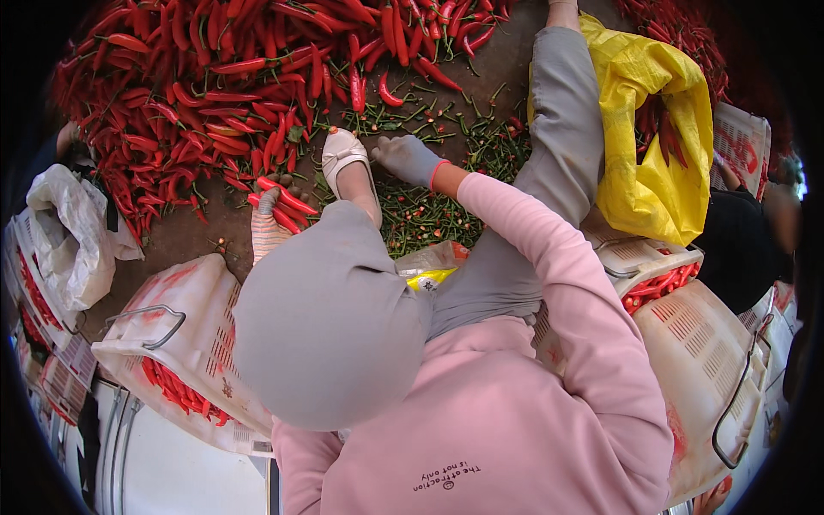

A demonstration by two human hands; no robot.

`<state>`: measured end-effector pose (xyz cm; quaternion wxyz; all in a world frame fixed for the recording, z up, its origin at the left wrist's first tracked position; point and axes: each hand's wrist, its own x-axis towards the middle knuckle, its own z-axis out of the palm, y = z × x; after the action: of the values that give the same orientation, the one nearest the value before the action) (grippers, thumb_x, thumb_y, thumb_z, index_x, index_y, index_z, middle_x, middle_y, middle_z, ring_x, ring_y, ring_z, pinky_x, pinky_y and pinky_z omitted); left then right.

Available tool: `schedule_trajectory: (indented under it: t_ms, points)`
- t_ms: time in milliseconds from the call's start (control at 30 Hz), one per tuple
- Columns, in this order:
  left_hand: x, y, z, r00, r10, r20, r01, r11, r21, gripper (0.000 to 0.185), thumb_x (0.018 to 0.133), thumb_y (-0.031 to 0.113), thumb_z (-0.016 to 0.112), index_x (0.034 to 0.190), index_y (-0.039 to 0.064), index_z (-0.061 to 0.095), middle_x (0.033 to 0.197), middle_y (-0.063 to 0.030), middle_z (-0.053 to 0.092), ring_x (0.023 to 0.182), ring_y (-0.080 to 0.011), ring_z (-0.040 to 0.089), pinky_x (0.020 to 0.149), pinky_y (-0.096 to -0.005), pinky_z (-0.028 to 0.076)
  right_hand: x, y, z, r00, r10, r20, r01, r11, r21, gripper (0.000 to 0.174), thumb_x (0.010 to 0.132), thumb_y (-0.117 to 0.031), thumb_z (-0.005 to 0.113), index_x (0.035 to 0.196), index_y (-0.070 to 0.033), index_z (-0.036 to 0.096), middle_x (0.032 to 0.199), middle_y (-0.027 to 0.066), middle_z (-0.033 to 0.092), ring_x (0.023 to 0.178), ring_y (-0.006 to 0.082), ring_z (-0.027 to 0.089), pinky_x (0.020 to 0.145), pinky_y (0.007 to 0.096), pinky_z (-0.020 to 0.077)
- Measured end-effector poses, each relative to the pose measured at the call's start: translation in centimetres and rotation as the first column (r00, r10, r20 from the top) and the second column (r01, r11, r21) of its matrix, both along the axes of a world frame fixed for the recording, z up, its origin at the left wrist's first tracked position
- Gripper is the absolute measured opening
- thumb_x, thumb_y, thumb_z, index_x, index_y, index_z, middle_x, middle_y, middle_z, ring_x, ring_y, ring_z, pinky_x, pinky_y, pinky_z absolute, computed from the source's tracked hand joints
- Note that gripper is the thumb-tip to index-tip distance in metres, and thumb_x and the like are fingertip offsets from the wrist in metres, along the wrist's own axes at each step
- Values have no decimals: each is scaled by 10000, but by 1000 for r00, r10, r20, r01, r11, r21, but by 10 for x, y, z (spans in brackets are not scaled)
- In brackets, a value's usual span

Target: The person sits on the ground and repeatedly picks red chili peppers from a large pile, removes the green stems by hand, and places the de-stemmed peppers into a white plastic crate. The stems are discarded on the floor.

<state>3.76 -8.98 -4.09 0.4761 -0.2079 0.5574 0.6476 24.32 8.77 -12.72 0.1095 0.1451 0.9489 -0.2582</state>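
My left hand (269, 225), in a striped glove with a dark, dirty palm, holds several red chili peppers (288, 205) beside my left knee. The peppers lie across the fingers, pointing to the right. My right hand (409, 158), in a grey coated glove with a red cuff, is just right of my white shoe (346, 154). Its fingers are curled, and I cannot see whether anything is between them. A large heap of red chili peppers (251, 84) spreads over the ground ahead. Green pepper stems and caps (428, 212) litter the ground between my legs.
At my left, a white plastic crate (174, 302) of peppers lies tilted; another crate (702, 360) stands at my right. A yellow woven sack (656, 141) with peppers sits beside my right leg. A white sack (71, 232) is at far left. Another person's dark-clothed body (737, 238) is at right.
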Motion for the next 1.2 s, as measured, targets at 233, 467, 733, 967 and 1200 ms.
schedule_trajectory:
  t_ms: [233,467,733,967,1200]
  points:
    - [52,113,-38,743,-609,-278,648,759,70,419,734,96,784,1088,54,564,892,-49,648,720,-138,613,655,-279,520,-18,55,55,742,-657,-133,542,705,-457,286,921,-286,537,1067,-51,610,986,185,634,876,325,630,768,400,499]
    - [49,123,-37,746,-555,-368,618,783,72,312,768,114,754,1034,62,600,871,-54,648,772,-117,582,721,-281,510,-26,45,84,635,-767,-91,479,483,-733,310,945,-279,540,1043,7,608,887,173,634,753,264,610,716,334,486]
    - [56,104,-34,824,-565,-36,550,783,290,426,740,85,787,1102,60,563,971,-41,647,806,-157,633,723,-292,538,-29,32,76,708,-644,-290,478,739,-474,243,938,-266,554,1009,-39,606,857,136,623,792,305,636,695,376,493]
    - [59,117,-31,213,-742,-635,768,529,-361,511,667,291,839,1057,58,606,861,-91,671,765,-192,648,733,-308,525,-21,41,76,462,-858,223,521,59,-852,316,988,-323,472,930,-34,586,682,0,538,460,75,424,414,245,383]
    - [33,114,-7,73,-739,-669,640,549,-537,342,756,199,759,1038,66,619,898,-132,669,799,-244,635,754,-328,519,-19,52,74,627,-602,494,461,-224,-859,316,1000,-348,437,961,-57,554,675,1,493,435,91,442,395,247,399]
